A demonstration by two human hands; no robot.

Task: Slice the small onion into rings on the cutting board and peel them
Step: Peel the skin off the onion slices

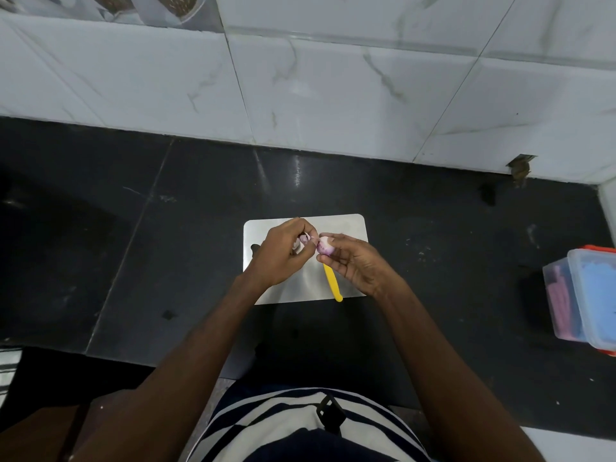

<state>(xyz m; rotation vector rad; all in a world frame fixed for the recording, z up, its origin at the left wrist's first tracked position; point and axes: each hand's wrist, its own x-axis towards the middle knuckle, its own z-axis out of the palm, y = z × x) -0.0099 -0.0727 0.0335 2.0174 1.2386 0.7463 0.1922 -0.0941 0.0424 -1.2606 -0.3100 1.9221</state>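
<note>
A steel cutting board [350, 228] lies on the dark counter. Both hands hover just above it. My right hand [356, 261] pinches a small purple onion piece [325, 247] between thumb and fingers. My left hand [283, 251] is closed on a thin pale piece of onion skin [305, 239], right beside the onion. A knife with a yellow handle [333, 283] rests on the board under my right hand; its blade is hidden.
A white marble-tiled wall [333, 95] rises behind the black counter [166, 228]. At the right edge stands a clear plastic box [580, 301] with an orange lid rim, holding blue and pink items. My striped shirt fills the bottom.
</note>
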